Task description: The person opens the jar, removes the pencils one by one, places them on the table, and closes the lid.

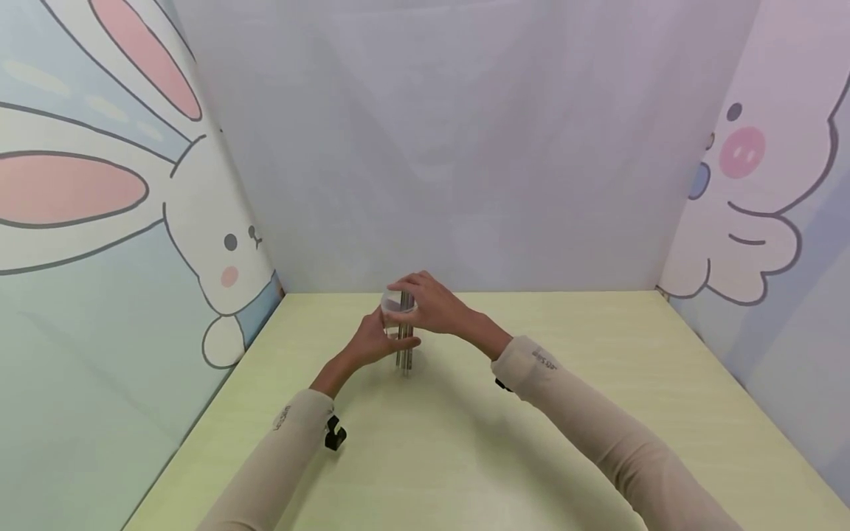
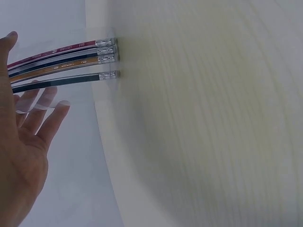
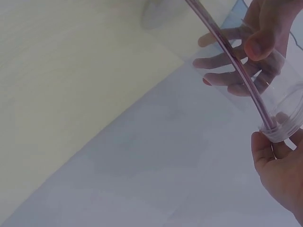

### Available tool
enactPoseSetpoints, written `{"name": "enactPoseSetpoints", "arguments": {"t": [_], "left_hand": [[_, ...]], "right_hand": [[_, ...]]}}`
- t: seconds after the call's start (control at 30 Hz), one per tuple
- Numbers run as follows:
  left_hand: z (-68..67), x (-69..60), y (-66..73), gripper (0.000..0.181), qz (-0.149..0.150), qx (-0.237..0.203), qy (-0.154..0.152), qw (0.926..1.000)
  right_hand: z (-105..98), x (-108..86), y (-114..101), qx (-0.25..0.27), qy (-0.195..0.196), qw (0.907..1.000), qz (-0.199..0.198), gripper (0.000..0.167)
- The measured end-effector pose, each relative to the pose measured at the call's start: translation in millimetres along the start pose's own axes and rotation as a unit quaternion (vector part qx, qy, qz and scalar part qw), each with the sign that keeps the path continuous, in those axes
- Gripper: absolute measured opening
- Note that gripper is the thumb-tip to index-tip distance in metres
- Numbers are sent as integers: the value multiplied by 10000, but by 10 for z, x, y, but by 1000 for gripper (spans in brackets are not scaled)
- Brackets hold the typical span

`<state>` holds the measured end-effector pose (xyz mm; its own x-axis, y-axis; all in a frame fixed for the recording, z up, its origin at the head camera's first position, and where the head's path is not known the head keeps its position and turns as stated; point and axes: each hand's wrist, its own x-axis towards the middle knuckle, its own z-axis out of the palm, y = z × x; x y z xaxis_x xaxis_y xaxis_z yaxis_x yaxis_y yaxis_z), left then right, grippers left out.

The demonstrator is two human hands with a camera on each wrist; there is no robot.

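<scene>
Slim multicoloured pencils (image 2: 71, 65) are already inside the clear plastic cylinder (image 1: 392, 331), which is not yet released: side gripped by left hand (image 1: 372, 343), rim by right hand (image 1: 434, 304), fingers curled.

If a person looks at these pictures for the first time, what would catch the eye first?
First, likely the big cartoon rabbit on the left wall. Then, in the middle over the table, the clear jar of pencils, with the left hand around it and the right hand at its top.
</scene>
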<state>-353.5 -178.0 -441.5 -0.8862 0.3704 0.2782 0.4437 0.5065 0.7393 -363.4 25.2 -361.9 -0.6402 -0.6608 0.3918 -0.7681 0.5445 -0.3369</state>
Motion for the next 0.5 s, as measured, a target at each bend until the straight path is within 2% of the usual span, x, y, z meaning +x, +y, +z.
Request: {"name": "enactPoseSetpoints", "arguments": {"t": [0.5], "left_hand": [[-13, -6, -7, 84, 171, 69, -69, 9998]], "right_hand": [[-45, 40, -108, -26, -415, 9991, 112, 50]]}}
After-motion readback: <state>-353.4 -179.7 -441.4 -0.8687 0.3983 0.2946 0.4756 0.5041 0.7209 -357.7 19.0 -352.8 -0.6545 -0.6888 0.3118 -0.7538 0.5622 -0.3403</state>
